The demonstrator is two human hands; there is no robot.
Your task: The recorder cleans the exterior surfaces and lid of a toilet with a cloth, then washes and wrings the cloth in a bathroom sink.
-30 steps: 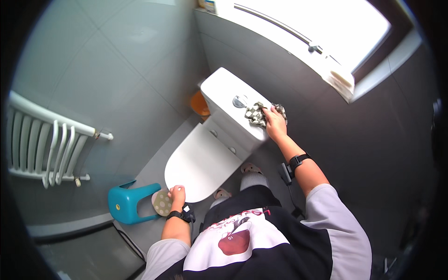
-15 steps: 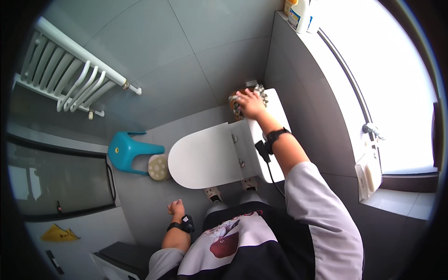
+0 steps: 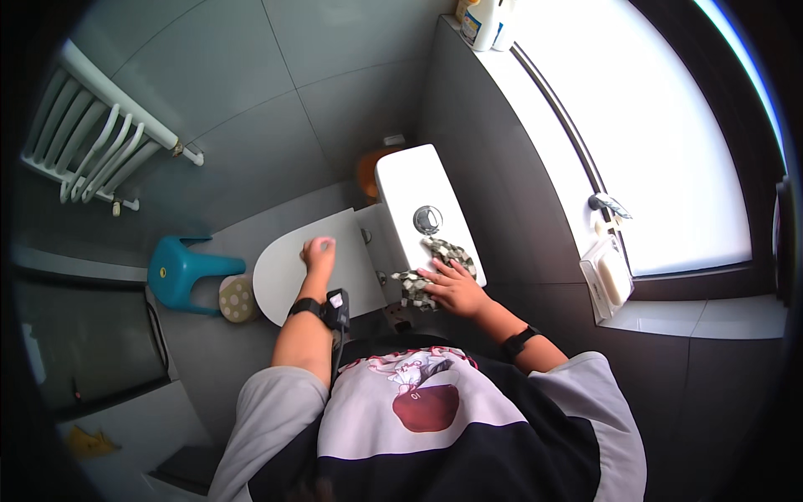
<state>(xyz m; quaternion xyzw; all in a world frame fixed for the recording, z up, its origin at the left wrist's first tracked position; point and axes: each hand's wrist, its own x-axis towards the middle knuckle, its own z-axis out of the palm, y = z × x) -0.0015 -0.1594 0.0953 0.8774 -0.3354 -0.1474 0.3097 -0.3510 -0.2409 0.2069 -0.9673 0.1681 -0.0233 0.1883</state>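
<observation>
My right hand [image 3: 452, 286] is on a green-and-white checkered cloth [image 3: 452, 255], its fingers spread over it, keeping hold of the cloth against the near end of the white toilet tank [image 3: 403, 171]. Part of the cloth hangs past the tank's front edge. A round chrome flush button [image 3: 427, 220] shows on the tank top, just beyond the cloth. My left hand [image 3: 319, 253] hovers above the lowered toilet lid [image 3: 288, 272], fingers curled in, with nothing seen in it. Both wrists wear black bands, and the left one carries a small black box.
A turquoise stool [image 3: 188, 272] and a dotted round object [image 3: 237, 299] stand left of the toilet. An orange object [image 3: 368, 174] sits behind the tank. A white radiator [image 3: 100, 109] hangs on the wall. Bottles [image 3: 483, 23] and a white box [image 3: 608, 274] line the window side.
My right hand has drawn the cloth from the tank's far end to its near end, uncovering the flush button. My left hand has risen over the lid. The view has shifted.
</observation>
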